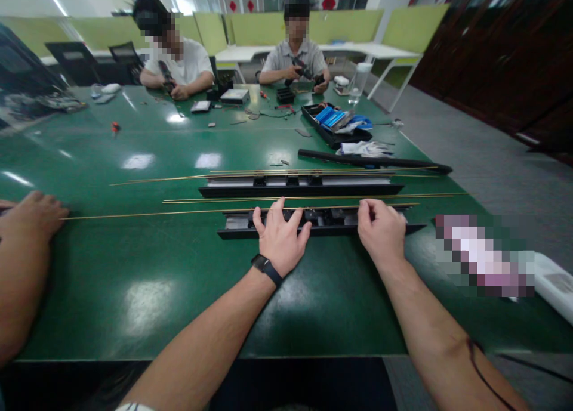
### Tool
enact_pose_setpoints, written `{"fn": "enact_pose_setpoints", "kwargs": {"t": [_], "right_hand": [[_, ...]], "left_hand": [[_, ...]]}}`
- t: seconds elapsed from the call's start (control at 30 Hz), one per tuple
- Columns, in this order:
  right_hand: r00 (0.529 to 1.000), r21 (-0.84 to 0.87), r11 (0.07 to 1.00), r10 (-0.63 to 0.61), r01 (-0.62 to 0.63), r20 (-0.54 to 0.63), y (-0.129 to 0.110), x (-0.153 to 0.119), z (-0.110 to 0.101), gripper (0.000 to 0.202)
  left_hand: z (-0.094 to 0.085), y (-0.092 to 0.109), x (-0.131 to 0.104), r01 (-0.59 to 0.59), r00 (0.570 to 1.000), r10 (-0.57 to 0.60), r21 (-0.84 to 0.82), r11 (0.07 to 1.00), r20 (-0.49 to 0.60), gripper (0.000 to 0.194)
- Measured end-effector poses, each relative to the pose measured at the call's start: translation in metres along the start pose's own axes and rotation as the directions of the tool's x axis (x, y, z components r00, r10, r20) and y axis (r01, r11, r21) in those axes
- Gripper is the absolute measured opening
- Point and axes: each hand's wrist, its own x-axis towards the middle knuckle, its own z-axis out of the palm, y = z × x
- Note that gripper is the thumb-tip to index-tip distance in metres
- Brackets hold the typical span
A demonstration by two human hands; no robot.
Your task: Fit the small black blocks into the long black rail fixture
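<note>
My left hand lies with fingers spread over a black rail that has small black blocks set in its channel. At the rail's right end my right hand is closed in a pinch; what is between the fingertips is hidden. A thin brass-coloured rod runs along the rail's far side, past both hands. Its left end reaches a co-worker's hand. Just beyond lie two more thin rods and a second black rail with similar blocks.
Beyond the rails lie a long black tube, white gloves and a black tray with blue items. A blurred-out object and a white object are at right. Two people sit across the green table.
</note>
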Motion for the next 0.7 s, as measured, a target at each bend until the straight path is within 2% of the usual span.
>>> {"fn": "enact_pose_setpoints", "kwargs": {"t": [0.23,0.57,0.7], "right_hand": [[0.997,0.069,0.996,-0.068,0.065,0.042,-0.0053,-0.0018,0.0016,0.032],[0.998,-0.078,0.995,0.053,-0.054,-0.019,0.001,0.0011,-0.0008,0.034],[0.997,-0.053,0.996,0.072,-0.073,-0.017,-0.0003,0.0012,-0.0034,0.034]], "left_hand": [[-0.0006,0.0007,0.0001,0.003,1.0,-0.003,0.004,1.0,0.002,0.04],[-0.0014,0.0013,0.0004,-0.001,1.0,0.001,0.002,1.0,-0.001,0.037],[-0.0011,0.0011,0.0007,0.003,1.0,-0.003,-0.001,1.0,0.004,0.037]]}}
